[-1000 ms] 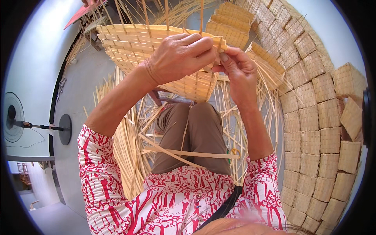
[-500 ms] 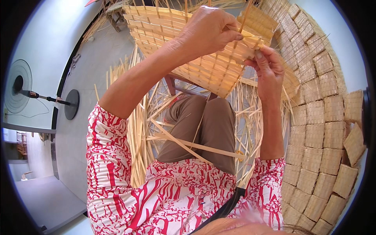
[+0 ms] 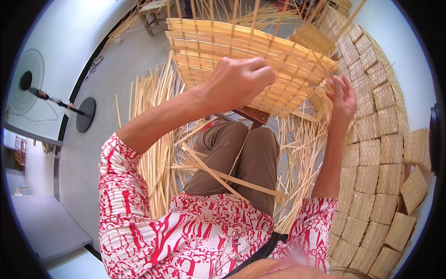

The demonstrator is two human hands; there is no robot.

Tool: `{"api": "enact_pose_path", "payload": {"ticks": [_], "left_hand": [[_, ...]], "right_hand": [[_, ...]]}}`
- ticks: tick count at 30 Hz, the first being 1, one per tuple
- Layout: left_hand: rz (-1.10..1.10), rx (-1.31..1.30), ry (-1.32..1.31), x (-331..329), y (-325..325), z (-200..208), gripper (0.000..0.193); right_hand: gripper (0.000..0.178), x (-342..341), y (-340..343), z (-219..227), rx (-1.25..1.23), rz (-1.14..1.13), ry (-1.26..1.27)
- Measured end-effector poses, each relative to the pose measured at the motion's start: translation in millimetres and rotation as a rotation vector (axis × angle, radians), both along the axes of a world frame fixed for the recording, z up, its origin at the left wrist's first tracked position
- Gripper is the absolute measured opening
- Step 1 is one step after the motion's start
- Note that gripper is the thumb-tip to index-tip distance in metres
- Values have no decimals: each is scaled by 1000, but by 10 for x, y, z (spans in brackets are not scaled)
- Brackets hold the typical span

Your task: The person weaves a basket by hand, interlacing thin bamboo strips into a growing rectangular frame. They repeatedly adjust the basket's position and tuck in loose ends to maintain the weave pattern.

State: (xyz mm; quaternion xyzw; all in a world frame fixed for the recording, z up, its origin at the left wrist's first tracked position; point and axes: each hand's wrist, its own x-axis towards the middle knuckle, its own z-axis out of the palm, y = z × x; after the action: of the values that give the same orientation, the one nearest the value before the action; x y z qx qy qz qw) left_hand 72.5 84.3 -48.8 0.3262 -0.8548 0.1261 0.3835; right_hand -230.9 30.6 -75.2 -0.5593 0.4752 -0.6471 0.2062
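A half-woven basket of pale bamboo strips (image 3: 223,39) stands tilted beyond my knees, on a brown wooden support (image 3: 253,115). Its upright stakes stick out past the far rim. My left hand (image 3: 241,81) is closed in front of the near woven side, knuckles up; its curled fingers hide whatever might be in them. By the basket's right corner is my right hand (image 3: 343,95), fingers stretched and a little apart, close to the weave. I cannot tell whether the fingertips touch it.
Loose bamboo strips (image 3: 155,97) lie thick around my legs, and a few long strips (image 3: 237,180) cross my lap. Stacked woven pieces (image 3: 367,179) line the right wall. A standing fan (image 3: 85,114) is on the left, and a small wooden stool (image 3: 151,14) at the far left.
Both hands have left the rim strips at the right corner. My left hand has moved left and nearer; my right hand has lowered and opened. The basket sits slightly farther right.
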Motion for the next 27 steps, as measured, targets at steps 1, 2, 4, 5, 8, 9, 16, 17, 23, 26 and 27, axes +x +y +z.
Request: {"api": "enact_pose_path", "payload": {"ticks": [1, 2, 4, 5, 8, 9, 16, 17, 23, 26, 27], "left_hand": [[15, 14, -84, 121, 12, -93, 20], [11, -46, -110, 172, -34, -79, 18], [3, -162, -193, 274, -112, -54, 14], [-37, -303, -250, 275, -181, 80, 13], [-133, -639, -378, 125, -592, 697, 7], [-139, -675, -424, 44, -760, 772, 7], [-270, -675, -785, -37, -1030, 1101, 10], [-300, -641, -823, -44, -1067, 1102, 10], [-327, -628, -1053, -127, -1105, 1232, 15], [-228, -598, -1145, -136, -1009, 1250, 19], [-180, -581, -1144, -163, -1004, 1210, 18]], "right_hand": [[32, 15, 65, -6, -55, -103, 92], [32, 61, 133, 17, -98, 5, 140], [33, 305, 365, 13, -185, 221, 207], [31, 539, 435, 133, -98, 290, 247], [21, 1101, 250, 521, 64, 369, 336], [19, 1137, 111, 558, 105, 364, 400], [21, 1111, -312, 559, 278, 622, 209], [22, 1092, -307, 559, 269, 637, 200], [23, 1116, -294, 490, 201, 652, 95], [19, 1228, -321, 462, 202, 628, 48], [19, 1229, -363, 438, 190, 606, 58]]}}
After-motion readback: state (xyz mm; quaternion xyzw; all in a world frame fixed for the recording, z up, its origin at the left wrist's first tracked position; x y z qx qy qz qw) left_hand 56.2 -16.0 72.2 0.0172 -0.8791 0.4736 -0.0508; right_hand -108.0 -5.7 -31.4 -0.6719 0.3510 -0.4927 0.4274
